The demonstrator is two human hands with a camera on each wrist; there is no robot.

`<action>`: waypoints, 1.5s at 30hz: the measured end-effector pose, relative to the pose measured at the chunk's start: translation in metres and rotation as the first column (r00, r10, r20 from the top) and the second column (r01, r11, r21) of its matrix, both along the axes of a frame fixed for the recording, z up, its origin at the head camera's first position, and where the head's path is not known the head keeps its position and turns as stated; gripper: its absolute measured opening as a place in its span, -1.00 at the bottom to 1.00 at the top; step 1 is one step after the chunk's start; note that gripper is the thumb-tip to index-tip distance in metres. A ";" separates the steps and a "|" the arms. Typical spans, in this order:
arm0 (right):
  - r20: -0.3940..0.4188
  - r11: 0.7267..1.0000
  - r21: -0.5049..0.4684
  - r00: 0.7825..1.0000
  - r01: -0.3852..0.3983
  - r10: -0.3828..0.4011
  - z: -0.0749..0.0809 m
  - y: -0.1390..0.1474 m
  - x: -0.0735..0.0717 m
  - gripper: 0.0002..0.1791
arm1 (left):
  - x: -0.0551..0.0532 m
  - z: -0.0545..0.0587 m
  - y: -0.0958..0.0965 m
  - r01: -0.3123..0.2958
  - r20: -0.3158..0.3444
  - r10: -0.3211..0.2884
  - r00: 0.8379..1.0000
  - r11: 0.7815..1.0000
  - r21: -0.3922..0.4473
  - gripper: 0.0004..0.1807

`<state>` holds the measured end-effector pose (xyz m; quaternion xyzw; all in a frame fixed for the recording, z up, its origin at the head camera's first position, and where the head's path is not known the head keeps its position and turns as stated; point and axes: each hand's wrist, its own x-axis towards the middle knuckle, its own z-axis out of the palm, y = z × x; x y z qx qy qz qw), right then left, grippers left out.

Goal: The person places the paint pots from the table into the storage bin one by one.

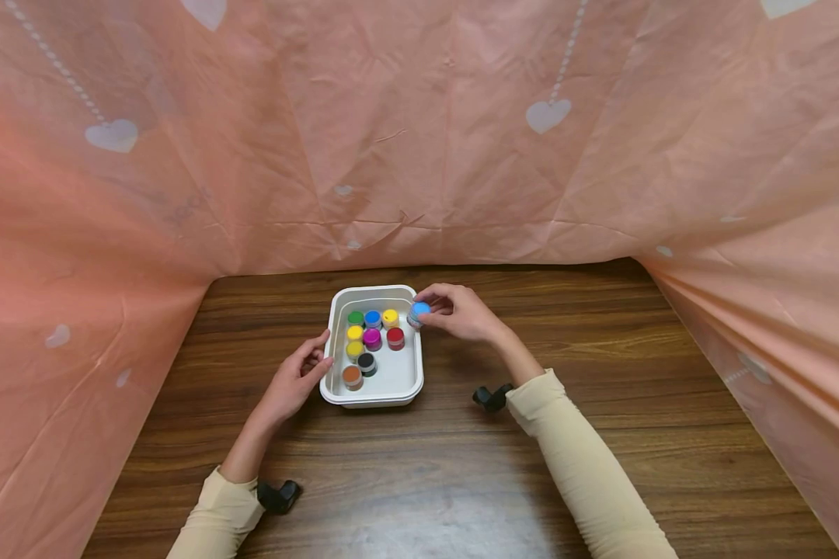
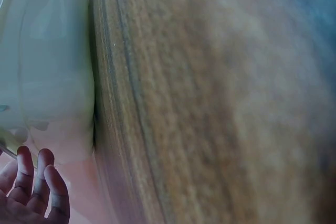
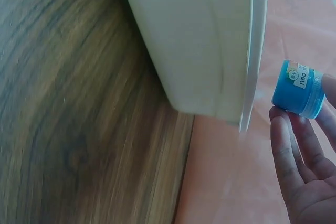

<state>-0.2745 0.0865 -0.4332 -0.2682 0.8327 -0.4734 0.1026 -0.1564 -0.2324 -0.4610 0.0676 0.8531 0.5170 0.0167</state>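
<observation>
A white plastic tray (image 1: 402, 380) sits on the table with several small paint jars inside, among them a red jar (image 1: 395, 338), a black jar (image 1: 367, 364) and a brown jar (image 1: 353, 377). My left hand (image 1: 297, 380) holds the tray's left rim between thumb and fingers; the left wrist view shows curled fingers (image 2: 44, 182) by its outer wall. Between thumb and fingertips, my right hand (image 1: 461, 312) pinches a light blue paint jar (image 1: 419, 312) over the tray's upper right rim. A label shows on this jar (image 3: 296, 87) in the right wrist view.
The tray stands on a dark wood-grain table (image 1: 601, 373). A pink curtain (image 1: 419, 140) with white hearts hangs behind and along both sides. Black wrist mounts (image 1: 280, 497) sit at both cuffs.
</observation>
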 end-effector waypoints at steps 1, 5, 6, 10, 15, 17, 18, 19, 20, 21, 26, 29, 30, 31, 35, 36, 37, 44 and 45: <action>0.002 1.000 0.002 1.000 -0.004 0.004 0.000 -0.002 0.001 -0.64 | 0.000 0.000 0.000 0.000 -0.001 0.000 1.000 1.000 -0.001 -0.44; 0.003 1.000 0.012 1.000 -0.017 0.017 -0.001 -0.011 0.004 -0.66 | 0.000 0.000 0.000 0.001 -0.006 -0.001 1.000 1.000 0.000 -0.44; 0.004 1.000 0.013 1.000 -0.020 0.020 -0.001 -0.013 0.005 -0.66 | -0.001 -0.001 0.000 0.001 -0.005 -0.001 1.000 1.000 -0.001 -0.44; 0.018 0.999 0.023 0.999 -0.040 0.040 -0.002 -0.023 0.008 -0.66 | -0.001 0.000 0.000 0.001 0.000 -0.001 1.000 1.000 -0.003 -0.43; 0.022 0.996 0.063 0.998 -0.060 0.059 -0.005 -0.034 0.008 -0.66 | -0.001 0.000 0.000 0.003 0.001 -0.003 1.000 1.000 -0.005 -0.43; 0.021 0.995 0.077 0.998 -0.064 0.063 -0.006 -0.038 0.008 -0.66 | -0.001 0.001 -0.001 0.003 -0.001 -0.003 1.000 1.000 -0.002 -0.43; 0.022 0.995 0.081 0.998 -0.066 0.064 -0.006 -0.040 0.008 -0.66 | -0.001 0.001 -0.001 0.004 -0.002 -0.004 1.000 1.000 -0.002 -0.43; 0.020 0.994 0.086 0.998 -0.066 0.065 -0.006 -0.041 0.008 -0.66 | -0.001 0.001 -0.001 0.003 -0.003 -0.003 1.000 1.000 0.002 -0.43; 0.019 0.993 0.091 0.998 -0.068 0.067 -0.006 -0.043 0.008 -0.67 | -0.001 0.000 -0.001 0.002 -0.005 -0.002 1.000 1.000 0.005 -0.43; 0.014 0.992 0.100 0.997 -0.071 0.070 -0.006 -0.044 0.008 -0.67 | -0.003 -0.005 -0.003 -0.001 -0.010 0.001 1.000 1.000 0.006 -0.43; -0.068 0.984 0.144 0.991 -0.101 0.112 -0.010 -0.049 0.007 -0.66 | -0.014 -0.030 -0.012 -0.012 -0.027 0.012 1.000 1.000 -0.005 -0.42; -0.129 0.983 0.150 0.983 -0.107 0.127 -0.014 -0.049 0.006 -0.66 | -0.017 -0.034 -0.013 -0.013 -0.017 0.012 1.000 1.000 -0.014 -0.42; -0.141 0.983 0.148 0.982 -0.108 0.129 -0.015 -0.049 0.006 -0.66 | -0.016 -0.032 -0.013 -0.012 -0.014 0.012 1.000 1.000 -0.014 -0.42; -0.153 0.984 0.146 0.980 -0.105 0.128 -0.016 -0.049 0.006 -0.67 | -0.015 -0.030 -0.012 -0.011 -0.009 0.011 1.000 1.000 -0.012 -0.42; -0.203 0.981 0.165 0.970 -0.098 0.132 -0.021 -0.047 0.006 -0.66 | -0.009 -0.016 -0.006 -0.005 0.001 0.005 1.000 1.000 0.018 -0.44; -0.213 0.979 0.176 0.967 -0.101 0.138 -0.023 -0.048 0.005 -0.66 | -0.007 -0.012 -0.005 -0.003 0.001 0.003 1.000 1.000 0.024 -0.44; -0.225 0.976 0.191 0.963 -0.105 0.148 -0.024 -0.048 0.005 -0.66 | -0.006 -0.008 -0.004 0.001 0.003 -0.001 1.000 1.000 0.026 -0.44; -0.306 0.949 0.270 0.920 -0.165 0.246 -0.036 -0.051 0.001 -0.70 | -0.003 0.002 -0.002 0.007 -0.002 -0.007 1.000 1.000 0.012 -0.44; -0.315 0.947 0.278 0.915 -0.164 0.251 -0.037 -0.052 0.001 -0.71 | -0.003 0.002 -0.002 0.007 -0.003 -0.007 1.000 1.000 0.012 -0.44</action>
